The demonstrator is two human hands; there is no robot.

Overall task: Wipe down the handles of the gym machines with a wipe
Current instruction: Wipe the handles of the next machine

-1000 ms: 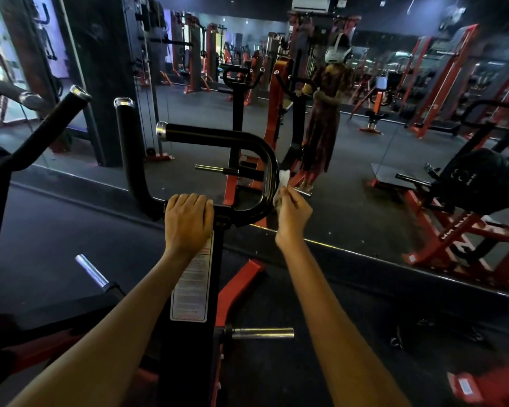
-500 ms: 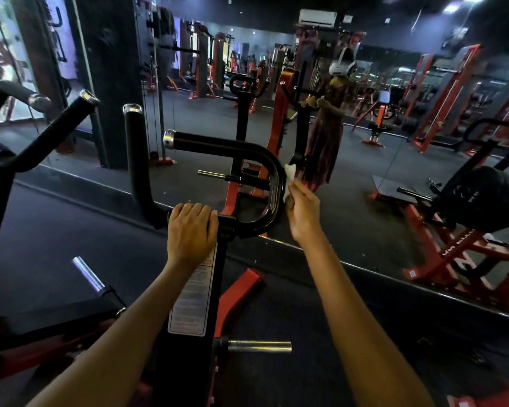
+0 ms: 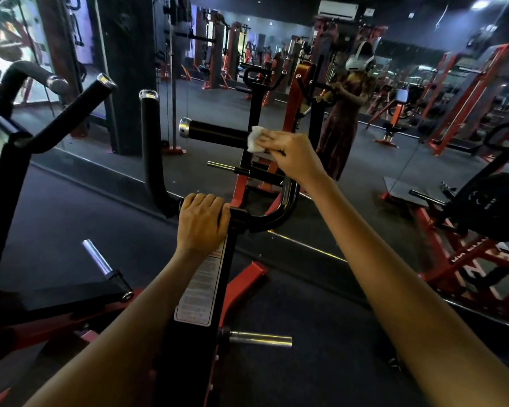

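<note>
Your right hand (image 3: 291, 155) sits just above the middle of the frame, fingers curled around a white wipe (image 3: 255, 139) and pressing it onto the horizontal black handle (image 3: 215, 132), whose chrome end cap (image 3: 185, 128) points toward the left. That handle bends round at the right in a glossy black curve and comes back down to the crossbar, where your left hand (image 3: 202, 223) is wrapped over the top of the bar with knuckles facing you, grasping it beside the machine's upright post. A white instruction label (image 3: 202, 289) runs down that post below your left wrist. To the left of your left hand a second black handle (image 3: 150, 148) rises upright and ends in a chrome cap. Further toward the left edge, another machine's black arms (image 3: 71, 116) angle upward. Chrome weight pegs stick out low down: one (image 3: 96, 257) at lower left, one (image 3: 260, 339) at bottom centre. The floor (image 3: 71, 212) is dark, matte and finely textured, like rubber matting, and it meets a wall mirror (image 3: 365, 160) along a bright strip crossing the middle of the frame. In the mirror, upper right of centre, you appear as a person in a patterned dress (image 3: 340, 127) wearing a white headset, among rows of red and black machines (image 3: 467, 92). A white air-conditioning unit (image 3: 338, 8) hangs at the top, and daylight shows at the upper left.
</note>
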